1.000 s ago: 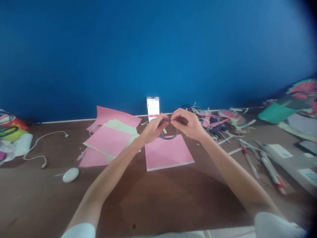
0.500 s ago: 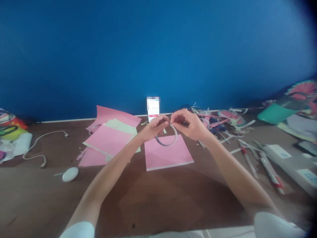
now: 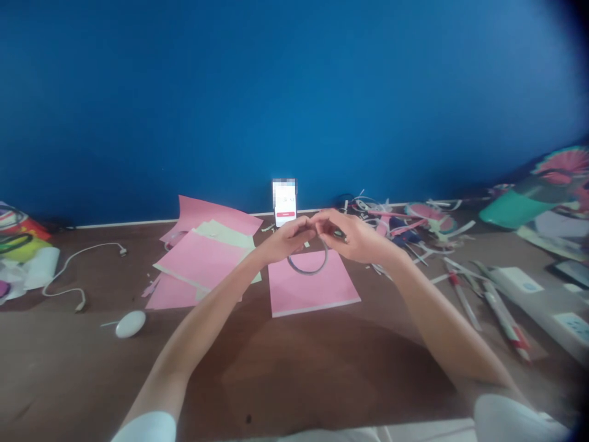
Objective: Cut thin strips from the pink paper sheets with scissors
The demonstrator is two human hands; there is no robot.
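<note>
A thin grey ring that looks like a roll of tape (image 3: pixel 307 272) hangs below my hands, over the pink paper. My left hand (image 3: pixel 294 236) pinches it at the upper left, with the thumb and fingers closed. At the upper right my right hand (image 3: pixel 345 233) has its fingers bent and closed on the ring's edge. The fingertips of both hands meet at the top, and what lies exactly between them is hidden. Beneath, a pink paper square (image 3: pixel 313 288) lies flat, with a pale strip along its near edge.
Pink and pale green sheets (image 3: pixel 207 258) overlap on the left. A lit phone (image 3: pixel 285 205) leans against the blue wall. Paper scraps (image 3: pixel 414 221) lie on the right, near utility knives (image 3: pixel 504 316) and a power strip (image 3: pixel 547 307). A white cable (image 3: pixel 83 247) and a white oval object (image 3: pixel 130 324) lie left.
My right hand has tipped slightly down and inward, its fingertips closer to my left hand. The ring has turned a little, showing a thinner edge. The paper below has not moved.
</note>
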